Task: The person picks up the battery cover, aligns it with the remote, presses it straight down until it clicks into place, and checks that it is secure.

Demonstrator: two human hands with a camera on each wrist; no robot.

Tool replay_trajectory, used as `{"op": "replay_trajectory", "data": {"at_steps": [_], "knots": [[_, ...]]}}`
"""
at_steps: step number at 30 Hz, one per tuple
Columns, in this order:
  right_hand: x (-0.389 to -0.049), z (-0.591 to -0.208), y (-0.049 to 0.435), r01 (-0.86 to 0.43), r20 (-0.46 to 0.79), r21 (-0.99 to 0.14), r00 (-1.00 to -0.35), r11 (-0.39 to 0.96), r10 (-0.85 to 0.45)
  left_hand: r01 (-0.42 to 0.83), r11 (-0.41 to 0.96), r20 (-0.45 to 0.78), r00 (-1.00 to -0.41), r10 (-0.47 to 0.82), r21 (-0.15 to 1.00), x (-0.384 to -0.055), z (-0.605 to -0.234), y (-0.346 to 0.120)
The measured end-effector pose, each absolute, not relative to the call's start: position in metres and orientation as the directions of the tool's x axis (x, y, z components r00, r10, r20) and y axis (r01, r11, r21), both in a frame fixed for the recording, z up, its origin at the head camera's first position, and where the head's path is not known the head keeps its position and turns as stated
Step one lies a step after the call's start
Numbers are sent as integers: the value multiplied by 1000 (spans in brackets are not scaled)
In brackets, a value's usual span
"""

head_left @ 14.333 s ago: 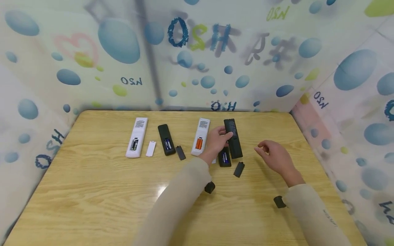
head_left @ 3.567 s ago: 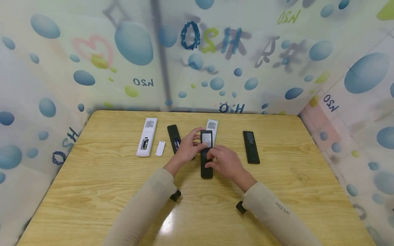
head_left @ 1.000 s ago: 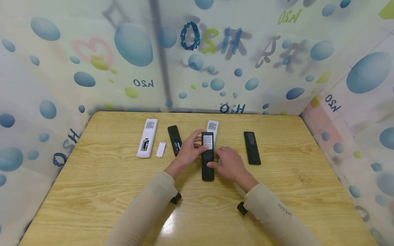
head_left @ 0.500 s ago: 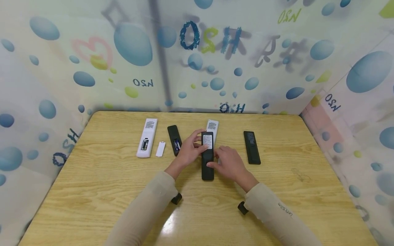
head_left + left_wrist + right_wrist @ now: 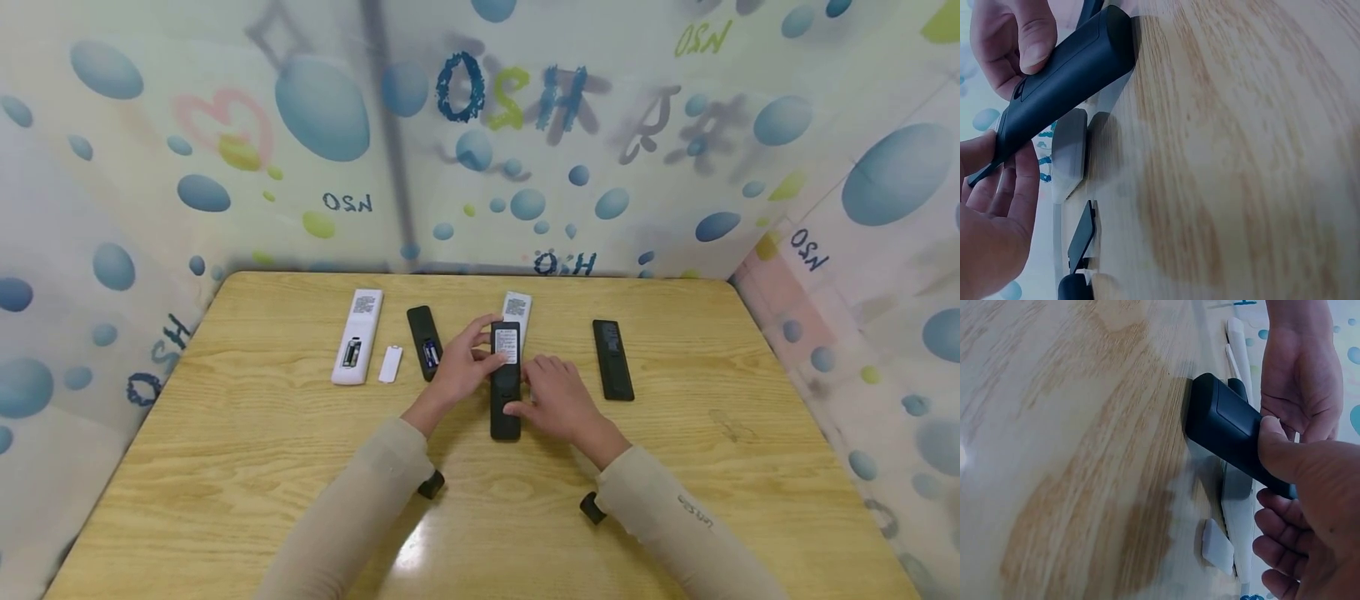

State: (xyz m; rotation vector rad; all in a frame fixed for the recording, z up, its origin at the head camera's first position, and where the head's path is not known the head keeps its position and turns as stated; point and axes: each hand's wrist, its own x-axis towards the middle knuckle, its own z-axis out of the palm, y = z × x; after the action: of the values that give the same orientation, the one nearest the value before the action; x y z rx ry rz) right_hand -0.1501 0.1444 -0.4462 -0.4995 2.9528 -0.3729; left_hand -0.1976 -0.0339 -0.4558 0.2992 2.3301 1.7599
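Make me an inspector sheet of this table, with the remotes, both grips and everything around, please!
Surface: wooden table, one shiny spot.
Job's things: black remote, held, cover on; left white remote and dark remote, batteries showing; middle white remote, partly hidden; far-right remote.
Clutter: loose white cover.
Grips: left grip holds the black remote's far half; right grip its near half.
Cables: nothing seen.
Surroundings: walls printed with blue drops.

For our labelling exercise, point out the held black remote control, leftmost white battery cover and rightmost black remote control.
Held black remote control (image 5: pixel 505 382): head view, back, below label.
Leftmost white battery cover (image 5: pixel 390 365): head view, middle of its face.
Rightmost black remote control (image 5: pixel 614 362): head view, middle of its back.
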Motion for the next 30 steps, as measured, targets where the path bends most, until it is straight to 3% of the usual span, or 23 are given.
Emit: {"op": "replay_trajectory", "data": {"at_steps": [13,21,30], "knots": [[-151,-442,160,-310,-43,-300,-940,902,-337,8,235,-58,-959,277,972,-195,-450,-32],[-152,-435,193,-270,21,-390,-958,881,-284,-6,231,-69,-961,267,973,-201,-442,-29],[-150,-434,231,-234,50,-393,-971,889,-234,15,246,-55,-960,276,969,-211,-434,-16]]}}
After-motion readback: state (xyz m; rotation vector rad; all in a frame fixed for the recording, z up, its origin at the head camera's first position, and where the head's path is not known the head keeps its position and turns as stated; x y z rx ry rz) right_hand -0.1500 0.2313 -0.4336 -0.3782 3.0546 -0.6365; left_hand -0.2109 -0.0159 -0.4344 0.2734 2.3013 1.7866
